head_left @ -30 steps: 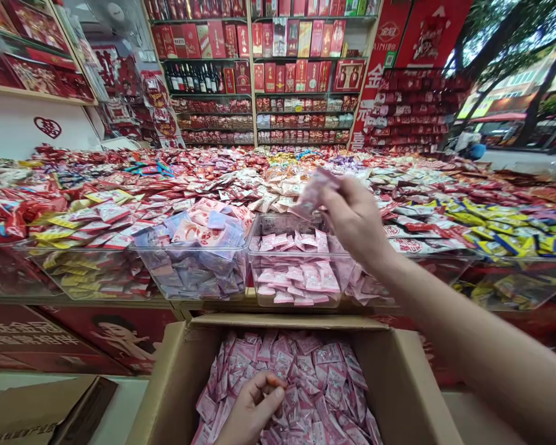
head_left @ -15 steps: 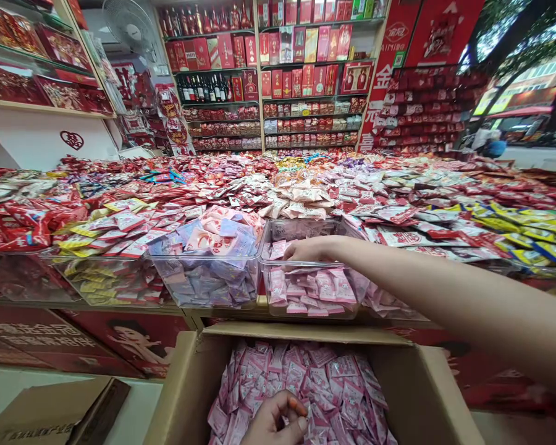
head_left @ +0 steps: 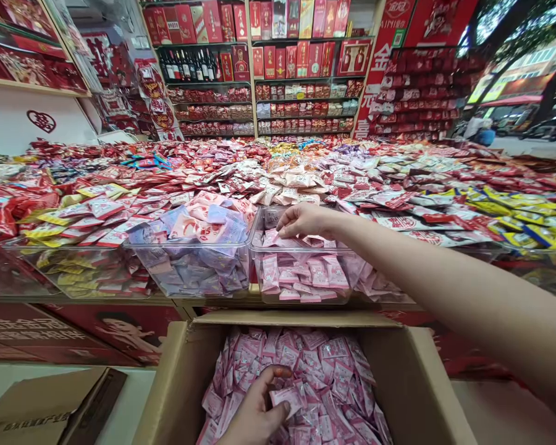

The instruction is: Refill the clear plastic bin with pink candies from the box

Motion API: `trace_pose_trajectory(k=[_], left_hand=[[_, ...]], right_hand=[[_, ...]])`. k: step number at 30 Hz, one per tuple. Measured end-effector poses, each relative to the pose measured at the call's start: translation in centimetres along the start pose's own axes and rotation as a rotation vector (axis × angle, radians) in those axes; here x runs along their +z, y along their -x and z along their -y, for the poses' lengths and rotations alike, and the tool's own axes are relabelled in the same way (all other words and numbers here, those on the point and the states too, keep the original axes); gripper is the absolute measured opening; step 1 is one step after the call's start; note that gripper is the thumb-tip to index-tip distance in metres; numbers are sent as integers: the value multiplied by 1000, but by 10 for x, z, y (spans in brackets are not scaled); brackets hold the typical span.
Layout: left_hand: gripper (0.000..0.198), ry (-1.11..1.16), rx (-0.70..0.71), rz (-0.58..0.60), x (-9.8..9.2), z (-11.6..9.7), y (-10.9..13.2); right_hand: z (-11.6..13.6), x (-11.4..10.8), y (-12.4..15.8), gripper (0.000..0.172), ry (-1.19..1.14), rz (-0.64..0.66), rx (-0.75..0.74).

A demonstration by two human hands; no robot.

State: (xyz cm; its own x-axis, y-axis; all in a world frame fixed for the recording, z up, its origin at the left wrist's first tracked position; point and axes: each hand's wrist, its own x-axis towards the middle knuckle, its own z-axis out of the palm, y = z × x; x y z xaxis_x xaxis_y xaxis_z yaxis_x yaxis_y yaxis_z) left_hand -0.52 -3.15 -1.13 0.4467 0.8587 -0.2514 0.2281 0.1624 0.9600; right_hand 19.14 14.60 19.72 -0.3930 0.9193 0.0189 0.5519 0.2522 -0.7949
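Note:
My right hand (head_left: 303, 220) is over the clear plastic bin (head_left: 301, 250). Its fingers are pinched at a small pink candy packet (head_left: 271, 238) inside that bin, just below the rim. More pink packets lie in the bin and show through its front wall. Below, my left hand (head_left: 257, 408) reaches into an open cardboard box (head_left: 429, 377) full of loose pink candy packets (head_left: 296, 355). A pink packet (head_left: 288, 398) is between its thumb and fingers.
A clear bin of lilac packets (head_left: 189, 266) stands left of the pink one. Heaps of wrapped sweets (head_left: 398, 185) cover the counter behind. A folded cardboard carton (head_left: 41, 405) lies on the floor at left. Shelves of red boxes (head_left: 301, 62) line the back.
My right hand has risen from deeper in the bin to its rim level. My left hand has opened from a curled pinch and taken a packet. The camera view has tilted down slightly.

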Motion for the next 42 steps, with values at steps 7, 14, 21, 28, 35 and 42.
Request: trace_pose_trajectory(k=[7,14,21,28,35,42], left_hand=[[34,-48,6,19,-2,4,-2],[32,-30,4,74,-1,8,-3],[32,-32,15,113,-2,9,-3],[33,-61,-10,127,-2,8,-3],[35,-54,-31,143,0,7,-4],[38,-71,-33,150,-1,9,-4]], right_hand=[[3,0,2,3,-62,5,102],[9,0,4,19,139,-83,67],[12,-3,6,13,540,-170,-52],[14,1,15,14,480,224,-30],[8,2,11,20,576,418,60],[10,4,11,29,643,556,186]])
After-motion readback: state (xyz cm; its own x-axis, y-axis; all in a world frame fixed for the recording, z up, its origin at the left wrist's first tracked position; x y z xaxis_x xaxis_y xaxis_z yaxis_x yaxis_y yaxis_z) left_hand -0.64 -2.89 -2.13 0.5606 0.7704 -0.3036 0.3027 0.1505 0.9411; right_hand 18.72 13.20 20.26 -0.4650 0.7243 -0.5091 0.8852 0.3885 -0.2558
